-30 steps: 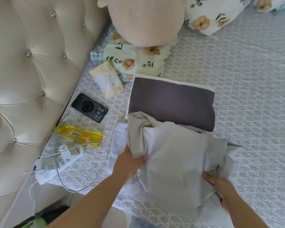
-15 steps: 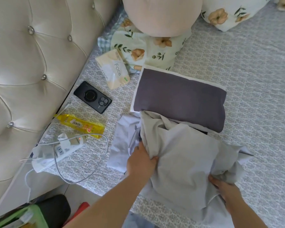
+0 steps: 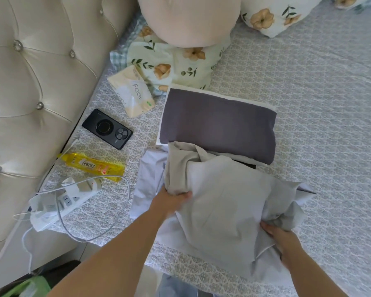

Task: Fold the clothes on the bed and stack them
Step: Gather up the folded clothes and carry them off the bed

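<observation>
Grey cloth, a loosely bunched garment [image 3: 223, 202], lies on the bed [image 3: 319, 103] just in front of the folded dark stack [image 3: 219, 125], barely moved over the last second. Left hand [image 3: 169, 202] grips its left edge; right hand [image 3: 285, 241] clutches its right corner. Folding seems unfinished.

"Face" on the tissue pack [image 3: 131, 93] by the headboard

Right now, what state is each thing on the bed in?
light grey garment: bunched, unfolded, held by both hands
left hand: grips its left edge
right hand: grips its right side
dark grey garment: folded, flat
phone: face down
yellow packet: lying flat
</observation>
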